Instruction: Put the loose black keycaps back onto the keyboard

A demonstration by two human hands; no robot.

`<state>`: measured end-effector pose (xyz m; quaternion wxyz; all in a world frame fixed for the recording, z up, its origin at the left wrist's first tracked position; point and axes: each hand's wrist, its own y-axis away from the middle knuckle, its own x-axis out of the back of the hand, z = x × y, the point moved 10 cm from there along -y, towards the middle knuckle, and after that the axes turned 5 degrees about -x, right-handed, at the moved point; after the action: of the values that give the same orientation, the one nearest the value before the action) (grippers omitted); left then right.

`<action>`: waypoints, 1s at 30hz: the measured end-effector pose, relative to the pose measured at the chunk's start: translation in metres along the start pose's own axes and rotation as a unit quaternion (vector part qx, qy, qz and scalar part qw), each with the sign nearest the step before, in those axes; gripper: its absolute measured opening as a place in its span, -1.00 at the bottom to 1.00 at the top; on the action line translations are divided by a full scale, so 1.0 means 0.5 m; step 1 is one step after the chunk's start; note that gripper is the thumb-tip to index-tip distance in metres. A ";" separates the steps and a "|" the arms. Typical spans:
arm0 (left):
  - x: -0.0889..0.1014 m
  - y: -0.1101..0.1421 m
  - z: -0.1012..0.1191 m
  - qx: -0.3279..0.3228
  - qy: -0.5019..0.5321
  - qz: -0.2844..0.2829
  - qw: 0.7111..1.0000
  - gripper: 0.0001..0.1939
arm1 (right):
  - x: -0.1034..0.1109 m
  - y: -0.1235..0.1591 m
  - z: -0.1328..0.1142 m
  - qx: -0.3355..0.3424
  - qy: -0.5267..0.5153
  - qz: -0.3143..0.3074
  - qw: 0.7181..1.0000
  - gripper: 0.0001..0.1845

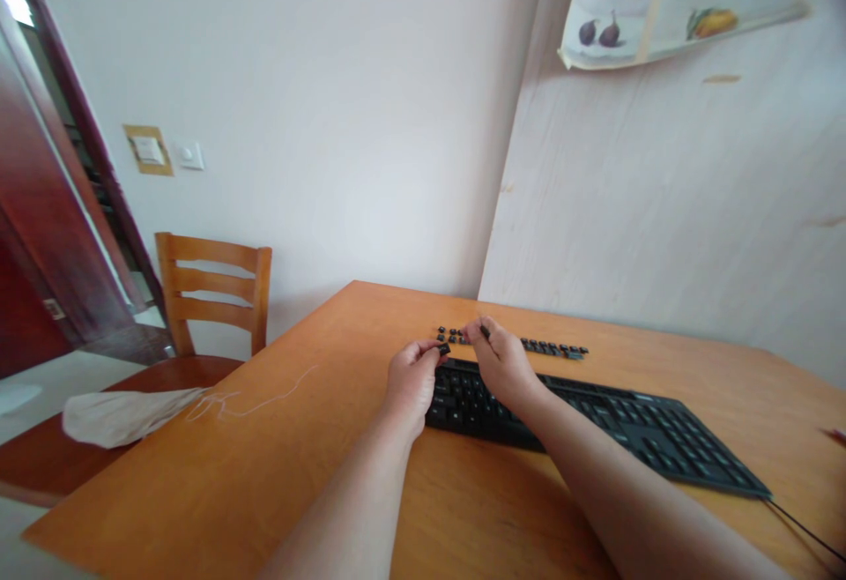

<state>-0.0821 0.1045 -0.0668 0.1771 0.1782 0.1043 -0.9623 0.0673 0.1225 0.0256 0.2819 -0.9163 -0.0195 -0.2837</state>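
Note:
A black keyboard (595,417) lies on the wooden table, slanting toward the right. Over its left end, my left hand (413,377) pinches a black keycap (444,349) between thumb and fingertips. My right hand (500,360) is just above the keyboard's upper left part. Its thumb and fingers are closed around a small dark piece (485,331) that looks like another keycap, mostly hidden by the fingers. Behind the keyboard, loose black keycaps (548,348) lie in rows on the table, with my right hand covering part of them.
The wooden table (317,439) meets the wall at the back. A wooden chair (215,289) stands at the left, with a pale cloth bag (125,414) and its white string by the table edge. The keyboard's cable (803,523) runs off to the right.

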 end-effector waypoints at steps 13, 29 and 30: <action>-0.012 -0.001 0.004 -0.004 0.002 -0.029 1.000 -0.80 | -0.049 0.017 -0.028 0.055 0.118 -0.115 0.985 -0.83; 0.052 -0.004 0.009 0.006 -0.002 0.104 0.995 -0.76 | -0.018 -0.036 0.081 -0.069 0.205 -0.073 0.974 -0.81; 0.053 -0.005 0.008 0.007 -0.004 0.106 0.994 -0.77 | -0.024 -0.040 0.086 -0.072 0.209 -0.079 0.972 -0.81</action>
<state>-0.1074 0.0975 -0.0731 0.2774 0.1857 0.0771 -0.9395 0.0754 0.1634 0.0000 0.1901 -0.8502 -0.0125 -0.4908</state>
